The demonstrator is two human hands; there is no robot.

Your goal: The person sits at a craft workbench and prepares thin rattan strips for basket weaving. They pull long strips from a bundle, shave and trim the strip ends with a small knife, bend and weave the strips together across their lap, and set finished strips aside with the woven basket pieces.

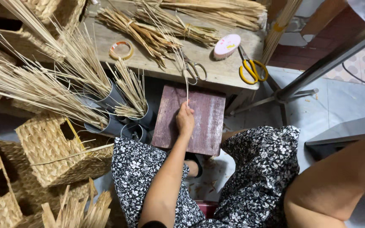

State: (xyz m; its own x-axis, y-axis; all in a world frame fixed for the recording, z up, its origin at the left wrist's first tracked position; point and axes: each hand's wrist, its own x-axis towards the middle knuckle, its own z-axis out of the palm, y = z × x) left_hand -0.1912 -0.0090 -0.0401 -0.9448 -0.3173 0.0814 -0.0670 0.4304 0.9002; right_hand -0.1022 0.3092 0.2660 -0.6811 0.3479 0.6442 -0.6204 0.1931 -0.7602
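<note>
Left hand (185, 119) pinching a thin straw stalk (186, 80) upright over a reddish wooden board (203, 126); right hand out of view; yellow scissors (252, 69) on desk (229, 69).

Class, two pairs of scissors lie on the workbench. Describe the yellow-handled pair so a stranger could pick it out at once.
Start at the worn wooden workbench across the top of the view and go to its right front corner. There, just right of the oval pink brush, lies the pair of yellow-handled scissors, blades pointing away. The other, plain metal scissors lie further left, with grey loops rather than bright yellow ones.
</note>
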